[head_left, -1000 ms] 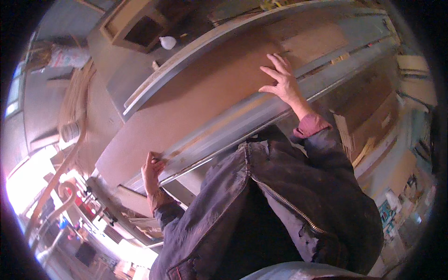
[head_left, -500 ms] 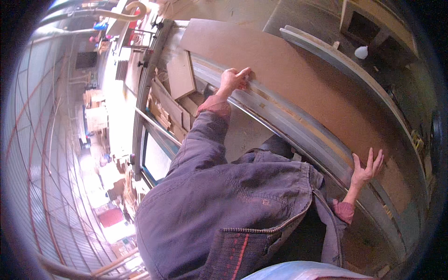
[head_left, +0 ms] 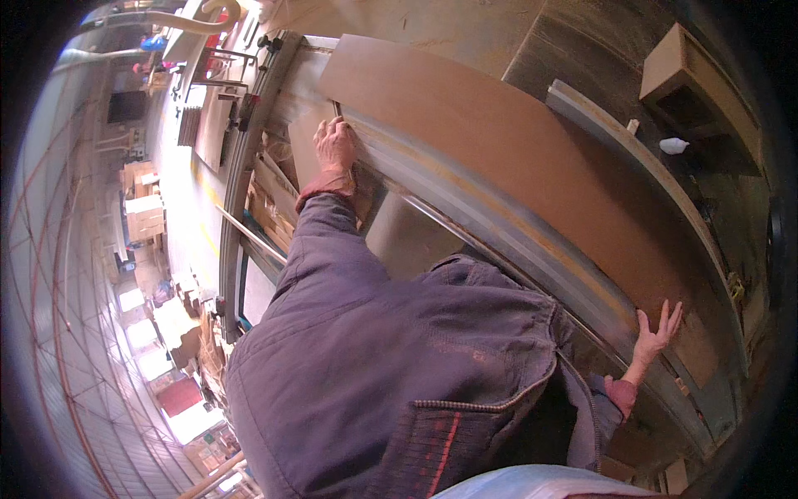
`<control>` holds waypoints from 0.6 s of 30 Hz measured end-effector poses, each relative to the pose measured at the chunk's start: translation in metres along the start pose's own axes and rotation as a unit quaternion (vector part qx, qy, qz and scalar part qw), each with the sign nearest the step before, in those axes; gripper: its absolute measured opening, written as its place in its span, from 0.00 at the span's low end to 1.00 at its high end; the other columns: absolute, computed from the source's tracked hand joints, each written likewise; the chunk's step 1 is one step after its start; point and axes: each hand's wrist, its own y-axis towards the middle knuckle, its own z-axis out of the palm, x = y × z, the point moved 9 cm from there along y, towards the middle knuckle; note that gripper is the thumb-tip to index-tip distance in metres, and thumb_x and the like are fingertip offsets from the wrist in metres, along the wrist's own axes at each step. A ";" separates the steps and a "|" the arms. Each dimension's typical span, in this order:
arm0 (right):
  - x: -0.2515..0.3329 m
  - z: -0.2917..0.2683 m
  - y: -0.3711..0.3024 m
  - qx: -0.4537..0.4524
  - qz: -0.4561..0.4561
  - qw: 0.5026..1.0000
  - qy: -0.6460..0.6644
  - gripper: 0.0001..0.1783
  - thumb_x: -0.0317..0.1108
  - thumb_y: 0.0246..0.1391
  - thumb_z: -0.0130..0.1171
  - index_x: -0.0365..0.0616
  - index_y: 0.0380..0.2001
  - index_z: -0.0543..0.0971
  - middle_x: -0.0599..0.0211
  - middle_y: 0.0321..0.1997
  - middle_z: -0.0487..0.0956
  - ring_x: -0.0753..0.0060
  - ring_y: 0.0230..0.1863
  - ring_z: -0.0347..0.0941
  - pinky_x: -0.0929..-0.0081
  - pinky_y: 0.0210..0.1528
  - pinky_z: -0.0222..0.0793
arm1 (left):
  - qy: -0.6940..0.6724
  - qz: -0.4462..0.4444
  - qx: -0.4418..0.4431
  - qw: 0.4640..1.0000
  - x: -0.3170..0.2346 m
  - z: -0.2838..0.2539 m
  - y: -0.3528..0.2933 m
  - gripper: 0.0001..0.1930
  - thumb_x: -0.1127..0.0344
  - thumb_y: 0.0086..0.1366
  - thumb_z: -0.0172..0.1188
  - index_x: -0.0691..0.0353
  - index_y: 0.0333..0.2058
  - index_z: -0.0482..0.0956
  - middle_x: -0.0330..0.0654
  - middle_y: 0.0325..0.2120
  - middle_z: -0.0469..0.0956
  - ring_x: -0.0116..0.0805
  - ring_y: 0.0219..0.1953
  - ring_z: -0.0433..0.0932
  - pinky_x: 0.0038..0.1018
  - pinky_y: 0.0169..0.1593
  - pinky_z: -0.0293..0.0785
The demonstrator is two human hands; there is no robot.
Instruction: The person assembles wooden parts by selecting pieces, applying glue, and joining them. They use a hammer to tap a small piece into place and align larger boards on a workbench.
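A long brown panel lies across grey metal rails in front of me. My right hand lies spread on the panel near its right end, with the thumb at the near edge. My left hand is by the panel's left end, over the side of a small tan board. Its fingers are bent and close together, and what they hold, if anything, is hidden.
Wood offcuts sit in the frame left of my arm. A curved pale-edged strip runs beyond the panel. Farther off are an open wooden box and a white object. Stacked wood stands at far left.
My left hand has moved left along the near edge, from the panel to the small tan board. The right hand stays spread on the panel. The view has shifted slightly.
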 end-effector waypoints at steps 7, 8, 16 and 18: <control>0.019 -0.011 0.008 0.004 -0.029 1.000 -0.011 0.40 0.40 0.53 0.78 0.50 0.69 0.77 0.61 0.83 0.60 0.48 0.82 0.53 0.48 0.81 0.49 | 0.128 0.027 -0.056 0.990 0.049 0.002 0.004 0.15 0.59 0.64 0.61 0.49 0.49 0.86 0.34 0.60 0.80 0.45 0.66 0.74 0.50 0.68 0.68; 0.015 -0.007 0.012 0.036 0.023 0.999 -0.013 0.40 0.38 0.52 0.78 0.49 0.69 0.77 0.60 0.82 0.61 0.48 0.82 0.53 0.48 0.81 0.49 | 0.123 -0.033 0.013 0.992 0.079 0.012 0.010 0.14 0.58 0.64 0.62 0.49 0.46 0.87 0.36 0.56 0.83 0.43 0.61 0.78 0.45 0.63 0.73; 0.038 -0.032 0.008 -0.002 0.084 0.996 0.022 0.37 0.46 0.52 0.79 0.50 0.64 0.81 0.55 0.79 0.66 0.48 0.79 0.59 0.53 0.78 0.57 | -0.235 -0.051 0.018 0.970 0.118 0.063 0.123 0.30 0.44 0.71 0.63 0.65 0.59 0.79 0.56 0.59 0.79 0.52 0.60 0.78 0.42 0.65 0.74; 0.034 -0.026 0.006 0.020 0.126 0.992 -0.004 0.35 0.45 0.57 0.74 0.45 0.66 0.79 0.51 0.80 0.63 0.45 0.80 0.57 0.53 0.79 0.55 | -0.234 -0.129 0.091 0.959 0.105 0.091 0.158 0.41 0.35 0.70 0.63 0.70 0.64 0.75 0.59 0.60 0.77 0.55 0.61 0.76 0.44 0.67 0.71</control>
